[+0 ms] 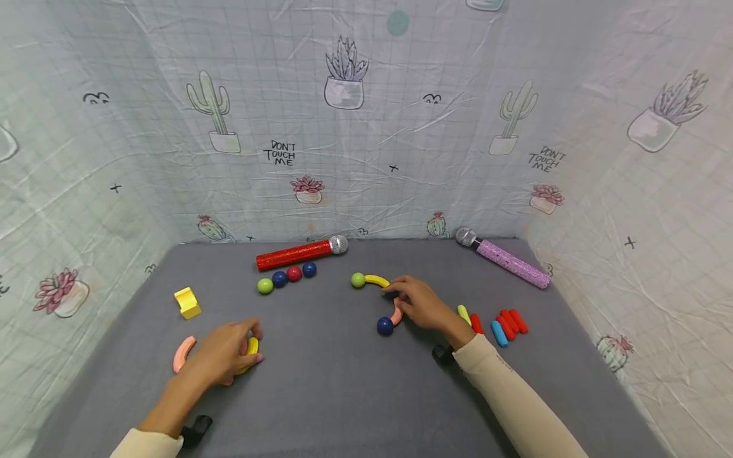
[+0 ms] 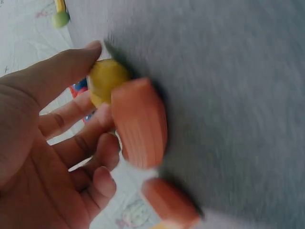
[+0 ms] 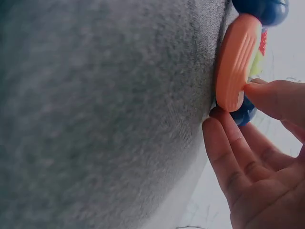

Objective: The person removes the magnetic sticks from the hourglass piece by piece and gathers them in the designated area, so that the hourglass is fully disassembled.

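Note:
Thumb and fingers of my left hand [image 1: 226, 350] pinch a yellow curved toy rod [image 1: 252, 346] low over the grey cloth. In the left wrist view the rod's yellow end [image 2: 107, 76] shows between thumb and fingertips, beside an orange curved rod [image 2: 140, 125]. My right hand [image 1: 425, 304] pinches a dark blue ball [image 3: 245, 112], partly hidden by the fingers, where two curved rods meet. From it an orange curved rod [image 1: 397, 312] leads to another blue ball [image 1: 385, 326], and a yellow curved rod [image 1: 376, 280] to a green ball [image 1: 357, 280]. The right thumb touches the orange rod's end.
A red microphone [image 1: 298, 254] lies at the back behind a row of several balls [image 1: 294, 273]. A pink microphone [image 1: 512, 262] lies back right. Short red rods [image 1: 507, 323] and a blue rod [image 1: 499, 333] sit beside the right forearm; a yellow block [image 1: 188, 303] stands left.

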